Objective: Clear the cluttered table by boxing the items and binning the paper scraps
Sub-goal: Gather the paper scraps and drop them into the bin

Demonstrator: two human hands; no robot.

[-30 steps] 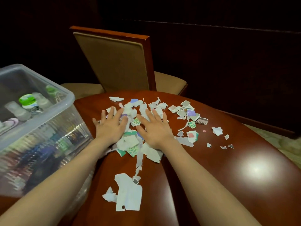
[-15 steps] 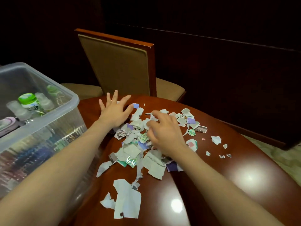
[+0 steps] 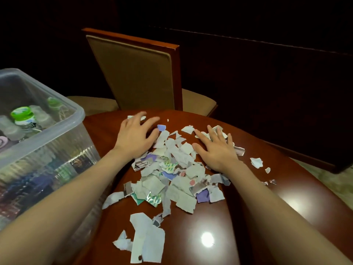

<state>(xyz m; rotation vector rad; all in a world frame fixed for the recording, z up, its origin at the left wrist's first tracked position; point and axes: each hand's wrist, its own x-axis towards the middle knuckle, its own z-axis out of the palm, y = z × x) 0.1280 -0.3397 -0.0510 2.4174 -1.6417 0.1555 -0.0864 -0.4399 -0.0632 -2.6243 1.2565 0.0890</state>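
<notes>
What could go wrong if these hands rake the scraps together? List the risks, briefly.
1. The left hand and right hand lie flat at the far side of the scrap pile. Raking toward the body could push pieces off the near side of the table, where a large scrap already lies closest.
2. The small scraps right of the right hand sit outside the sweep and may be left behind.

Paper scraps [image 3: 172, 169] were mostly white-grey; few purple, some teal-green with pale squiggles. Table [image 3: 296, 188] was glossy red-brown. Box [image 3: 57, 131] was clear; bottle cap [image 3: 20, 112] bright green. Chair [image 3: 137, 73] was tan, frame red-brown.
</notes>
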